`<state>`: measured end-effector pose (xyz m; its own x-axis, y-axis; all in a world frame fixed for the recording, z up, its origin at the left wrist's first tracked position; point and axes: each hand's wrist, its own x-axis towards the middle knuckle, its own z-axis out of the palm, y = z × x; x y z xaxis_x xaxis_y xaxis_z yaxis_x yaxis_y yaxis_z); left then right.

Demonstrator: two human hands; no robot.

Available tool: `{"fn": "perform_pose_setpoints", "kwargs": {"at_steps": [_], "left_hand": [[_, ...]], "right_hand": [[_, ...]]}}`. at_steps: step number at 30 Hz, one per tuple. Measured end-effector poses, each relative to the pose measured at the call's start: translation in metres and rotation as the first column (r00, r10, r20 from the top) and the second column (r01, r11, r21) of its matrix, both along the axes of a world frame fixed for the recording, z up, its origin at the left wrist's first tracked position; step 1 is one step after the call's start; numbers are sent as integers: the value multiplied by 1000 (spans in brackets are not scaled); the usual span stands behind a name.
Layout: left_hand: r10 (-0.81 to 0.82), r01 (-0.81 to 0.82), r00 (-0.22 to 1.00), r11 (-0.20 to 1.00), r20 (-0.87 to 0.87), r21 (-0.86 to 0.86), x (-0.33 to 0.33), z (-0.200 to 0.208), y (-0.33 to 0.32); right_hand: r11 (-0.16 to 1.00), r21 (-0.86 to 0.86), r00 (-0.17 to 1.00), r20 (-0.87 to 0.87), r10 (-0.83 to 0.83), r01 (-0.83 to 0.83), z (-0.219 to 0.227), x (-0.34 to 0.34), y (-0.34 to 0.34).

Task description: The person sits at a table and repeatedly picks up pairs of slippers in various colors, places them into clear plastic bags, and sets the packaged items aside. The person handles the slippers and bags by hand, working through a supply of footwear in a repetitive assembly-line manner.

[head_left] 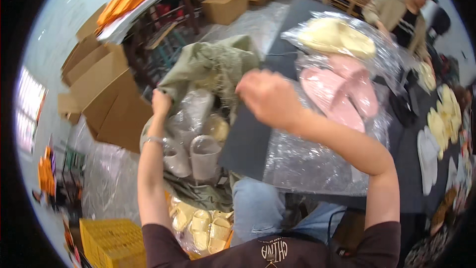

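My left hand (161, 103) is closed on the rim of an olive-green woven sack (238, 52) with a frayed edge. Inside the sack lie grey slippers (205, 156) in clear plastic, with a pale yellow one (216, 127) among them. My right hand (271, 98), slightly blurred, is raised beside the sack's right edge, over the dark table. Its fingers are curled closed; whatever they may hold is hidden. To the right of this hand, pink slippers (342, 89) lie on clear plastic bags (317, 164).
Bagged yellow slippers (337, 37) lie farther back on the dark table (248, 144). White slippers (427, 159) and more yellow ones (444, 116) are at right. A co-worker (401, 17) stands at the far right. Cardboard boxes (106, 89) and a yellow crate (111, 243) are at left.
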<state>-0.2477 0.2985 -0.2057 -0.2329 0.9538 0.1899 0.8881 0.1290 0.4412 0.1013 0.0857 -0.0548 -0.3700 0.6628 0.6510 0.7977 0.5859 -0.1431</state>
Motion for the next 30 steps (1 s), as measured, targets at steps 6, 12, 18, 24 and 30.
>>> {"fn": "perform_pose_setpoints", "kwargs": {"at_steps": [6,12,18,24,30], "left_hand": [[-139,360,904,759,-404,543,80,76,-62],[-808,796,569,496,-150,348,214,148,-203],[-930,943,322,299,-177,144,254,149,-323],[-830,876,471,480,-299,47,268,128,-373],[-839,847,521,531,-157,-23,267,97,-363]], "right_hand": [[932,-359,997,-77,18,-44,8,55,-165],[805,-591,891,-333,-309,58,10,124,-230],[758,-652,429,-681,-594,14,-19,210,-242],[793,-582,16,-808,-589,-180,-26,225,-176],[759,-495,-27,-830,-557,-424,-42,250,-119]]}}
